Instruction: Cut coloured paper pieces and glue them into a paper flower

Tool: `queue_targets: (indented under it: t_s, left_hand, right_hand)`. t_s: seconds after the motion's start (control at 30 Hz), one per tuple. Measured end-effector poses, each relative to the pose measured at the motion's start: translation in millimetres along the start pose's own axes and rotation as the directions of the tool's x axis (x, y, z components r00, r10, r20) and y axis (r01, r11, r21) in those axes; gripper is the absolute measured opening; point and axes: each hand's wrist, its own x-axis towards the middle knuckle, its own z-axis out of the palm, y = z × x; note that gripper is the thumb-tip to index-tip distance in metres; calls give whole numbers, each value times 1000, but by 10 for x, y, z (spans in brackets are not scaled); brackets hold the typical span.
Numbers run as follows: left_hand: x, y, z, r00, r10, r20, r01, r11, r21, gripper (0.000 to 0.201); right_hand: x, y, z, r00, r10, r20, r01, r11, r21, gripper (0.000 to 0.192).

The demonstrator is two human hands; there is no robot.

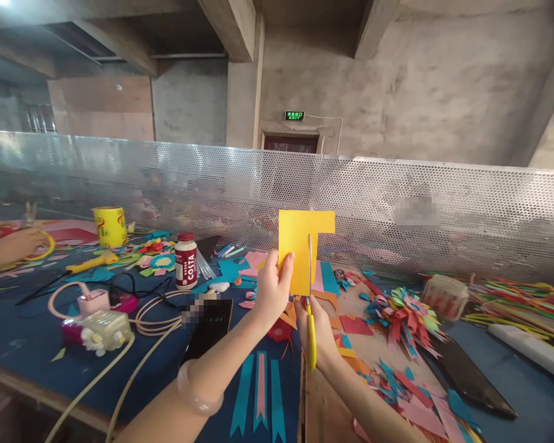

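Observation:
A sheet of yellow paper (300,246) is held upright above the table, gripped at its lower left edge by my left hand (276,283). My right hand (321,326) is wrapped round yellow-handled scissors (311,332). Their blades point up and lie along the paper's right part, where a piece below the top right corner is cut away. On the blue table below lie teal ribbon-shaped strips (242,394) with notched ends, one carrying a pink strip (261,381).
A brown-red Costa bottle (186,264), a phone (207,329), cables and a charger (93,301) are at left. Paper scraps (415,394), a paper flower (404,311) and a dark phone (473,375) lie right. Another person's hand (13,249) holds scissors far left. A perforated metal screen (373,203) stands behind.

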Motion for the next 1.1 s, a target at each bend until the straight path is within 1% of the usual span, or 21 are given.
queue_targets:
  t_s: [0.1, 0.23, 0.47, 0.6, 0.93, 1.1]
  left_hand:
    - [18, -23, -17, 1000, 14, -10, -14, 1000, 14, 22]
    - [5, -26, -4, 999, 46, -18, -45, 998, 43, 21]
    - [-52, -37, 55, 998, 37, 60, -39, 999, 35, 17]
    - [-56, -54, 64, 998, 38, 59, -39, 999, 17, 17]
    - [-74, 4, 69, 997, 29, 76, -27, 999, -24, 15]
    - [-75, 22, 67, 997, 29, 77, -28, 999, -16, 16]
  right_hand:
    - [1, 2, -1, 1000, -10, 29, 9, 999, 42, 18]
    - [10, 20, -3, 1000, 22, 15, -23, 998, 53, 19]
    - [27, 65, 10, 999, 23, -28, -22, 999, 48, 25]
    - [28, 82, 14, 999, 23, -34, -21, 999, 47, 24]
    - [25, 131, 4, 998, -46, -50, 50, 996, 70, 20]
    - [22, 122, -4, 996, -77, -54, 81, 994, 72, 19]
